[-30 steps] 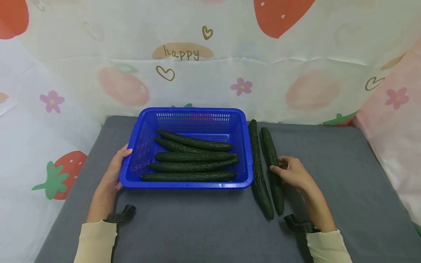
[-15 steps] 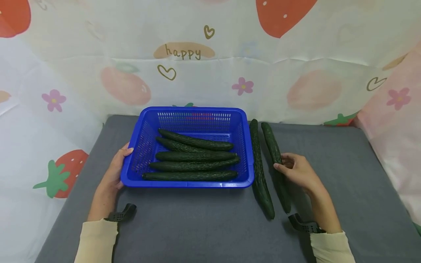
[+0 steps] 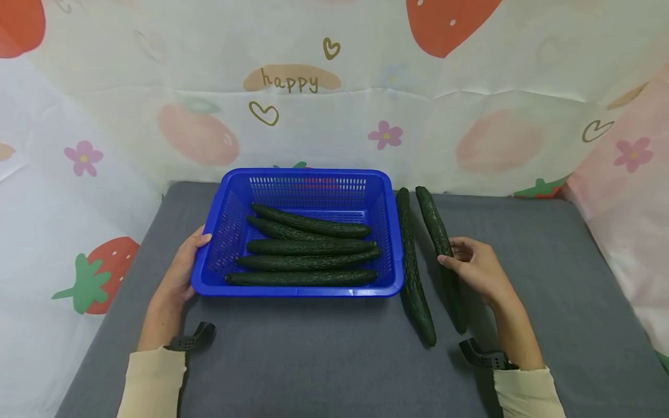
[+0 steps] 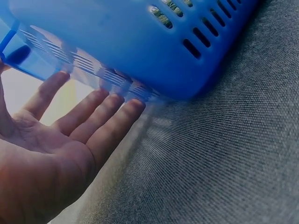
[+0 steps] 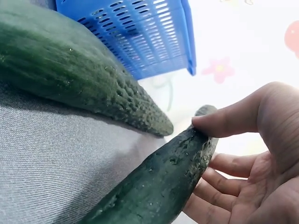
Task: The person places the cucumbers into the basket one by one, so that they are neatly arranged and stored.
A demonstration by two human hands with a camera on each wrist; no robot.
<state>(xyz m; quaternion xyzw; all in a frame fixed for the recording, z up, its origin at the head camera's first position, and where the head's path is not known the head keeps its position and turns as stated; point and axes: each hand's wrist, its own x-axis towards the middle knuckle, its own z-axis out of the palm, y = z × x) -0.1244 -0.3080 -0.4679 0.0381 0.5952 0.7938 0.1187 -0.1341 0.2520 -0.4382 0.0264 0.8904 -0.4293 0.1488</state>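
On the grey tabletop (image 3: 313, 360), 5 cukes (image 3: 310, 247) lay in the blue basket (image 3: 298, 293). A cloth w/ pics (image 3: 319, 139) hung behind the basket. Right of the basket, the R hand (image 3: 478, 267) pinched the held cuke (image 3: 435, 226), thumb vs. fingers. A loose cuke (image 3: 413, 273) lay in the way, btwn it & the basket. The L hand (image 3: 182, 267) held the basket's left rim. Only the L wrist cam showed its fingertips (image 4: 133, 106) on the basket's outer wall.

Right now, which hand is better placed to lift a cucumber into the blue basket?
Probably the right hand: it grips the outer cucumber right of the blue basket, while the left hand holds the basket's opposite end.
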